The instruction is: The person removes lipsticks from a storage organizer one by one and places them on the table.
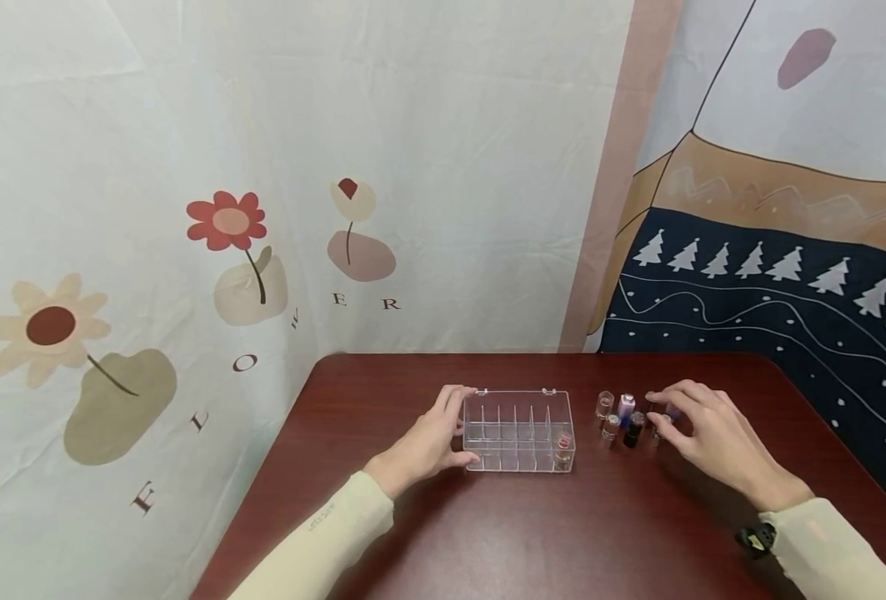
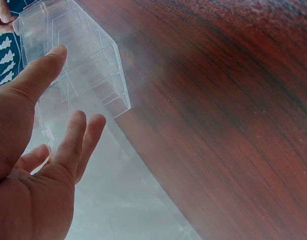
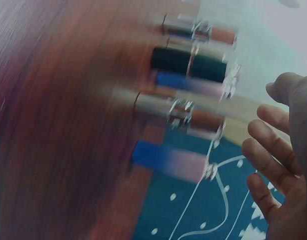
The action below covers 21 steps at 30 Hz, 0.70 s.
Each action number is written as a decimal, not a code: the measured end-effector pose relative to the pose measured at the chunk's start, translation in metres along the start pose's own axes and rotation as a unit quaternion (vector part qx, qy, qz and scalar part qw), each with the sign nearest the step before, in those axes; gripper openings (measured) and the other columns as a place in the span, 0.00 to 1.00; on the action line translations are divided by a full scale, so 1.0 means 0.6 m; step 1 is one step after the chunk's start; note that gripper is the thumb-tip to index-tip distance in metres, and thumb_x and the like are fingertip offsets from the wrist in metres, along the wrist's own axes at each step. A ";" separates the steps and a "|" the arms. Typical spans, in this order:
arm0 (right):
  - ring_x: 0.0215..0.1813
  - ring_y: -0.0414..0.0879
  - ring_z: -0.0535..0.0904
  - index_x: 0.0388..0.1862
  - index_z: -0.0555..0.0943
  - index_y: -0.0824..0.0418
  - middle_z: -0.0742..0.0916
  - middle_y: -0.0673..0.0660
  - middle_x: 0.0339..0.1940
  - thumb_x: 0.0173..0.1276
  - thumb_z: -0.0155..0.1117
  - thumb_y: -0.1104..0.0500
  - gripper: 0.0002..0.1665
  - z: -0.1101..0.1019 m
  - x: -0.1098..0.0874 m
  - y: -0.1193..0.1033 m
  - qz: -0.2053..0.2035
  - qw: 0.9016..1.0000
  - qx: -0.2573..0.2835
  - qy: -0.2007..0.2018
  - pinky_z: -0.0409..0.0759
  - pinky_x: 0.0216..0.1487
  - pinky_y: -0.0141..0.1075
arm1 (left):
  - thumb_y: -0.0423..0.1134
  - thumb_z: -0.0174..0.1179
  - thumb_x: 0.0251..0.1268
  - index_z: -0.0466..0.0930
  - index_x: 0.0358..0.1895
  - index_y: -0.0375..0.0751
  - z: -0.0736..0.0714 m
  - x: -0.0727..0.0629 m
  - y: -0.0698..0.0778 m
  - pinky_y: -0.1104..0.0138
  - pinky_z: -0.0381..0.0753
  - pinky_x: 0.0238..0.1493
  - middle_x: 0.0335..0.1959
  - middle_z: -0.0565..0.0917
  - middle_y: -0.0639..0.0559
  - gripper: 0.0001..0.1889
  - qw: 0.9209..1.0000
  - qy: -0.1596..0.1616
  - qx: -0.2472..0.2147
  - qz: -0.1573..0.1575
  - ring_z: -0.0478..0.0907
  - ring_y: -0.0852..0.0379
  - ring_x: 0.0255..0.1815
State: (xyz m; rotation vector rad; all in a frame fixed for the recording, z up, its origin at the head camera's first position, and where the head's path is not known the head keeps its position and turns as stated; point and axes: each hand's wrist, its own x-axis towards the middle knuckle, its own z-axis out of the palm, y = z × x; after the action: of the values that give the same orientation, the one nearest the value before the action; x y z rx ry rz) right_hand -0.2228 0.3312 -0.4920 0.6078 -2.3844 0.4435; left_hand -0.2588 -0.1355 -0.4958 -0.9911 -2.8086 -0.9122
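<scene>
My left hand [image 1: 431,429] grips the left end of a clear plastic divided box [image 1: 516,461], its thumb at the front corner and fingers towards the back. In the left wrist view the thumb overlaps the box's side. One small lipstick-like tube [image 1: 563,450] stands in the front right compartment. Over the group of cosmetic tubes to the right, my right hand [image 1: 708,429] reaches with loosely bent, spread fingers. The right wrist view shows those fingers apart from a blue-to-pink tube [image 3: 169,161], a clear-and-brown tube [image 3: 179,115] and a black tube [image 3: 188,64].
Between box and right hand stand a clear tube [image 1: 604,406], a pink-and-blue tube [image 1: 627,407] and a black tube [image 1: 633,431]. All rest on a dark red wooden table [image 1: 518,533]. Printed curtains [image 1: 473,183] hang behind its back edge.
</scene>
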 end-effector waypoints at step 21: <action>0.55 0.46 0.88 0.59 0.94 0.54 0.92 0.49 0.54 0.60 0.92 0.59 0.27 0.064 0.046 -0.116 -0.164 0.985 0.058 -0.016 0.89 0.56 0.52 | 0.35 0.89 0.64 0.59 0.88 0.33 -0.001 -0.001 0.002 0.55 0.99 0.62 0.81 0.69 0.33 0.56 1.000 0.002 0.000 0.010 0.96 0.41 0.57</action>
State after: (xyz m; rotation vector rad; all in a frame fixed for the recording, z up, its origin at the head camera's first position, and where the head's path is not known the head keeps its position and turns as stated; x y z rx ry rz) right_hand -0.2246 0.2467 -0.4915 1.0468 -2.2411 0.4291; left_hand -0.2580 -0.1356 -0.4946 -1.0143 -2.7903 -0.9121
